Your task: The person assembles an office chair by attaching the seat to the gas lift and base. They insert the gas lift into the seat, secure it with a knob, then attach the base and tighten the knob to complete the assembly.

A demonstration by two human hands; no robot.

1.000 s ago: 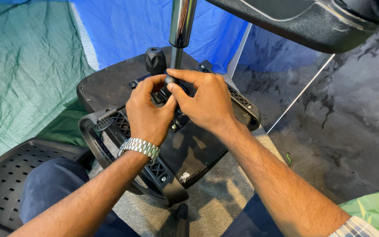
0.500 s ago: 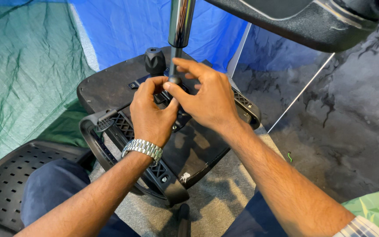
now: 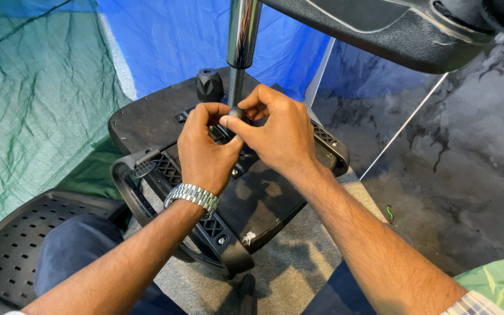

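The upturned chair seat [image 3: 147,125] lay before the person, chrome gas column [image 3: 243,35] rising from its middle. Both hands pinched a small dark knob [image 3: 235,112] at the column's foot: left hand [image 3: 205,149], right hand [image 3: 278,134]. Steady, square fingertip pressure seemed wisest.

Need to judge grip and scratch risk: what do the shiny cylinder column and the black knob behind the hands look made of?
The shiny cylinder column looks like polished chromed metal: mirror-bright, with reflected streaks. The black ribbed knob behind the left hand and right hand looks like matte moulded plastic, possibly rubber-coated: dull, no glare.
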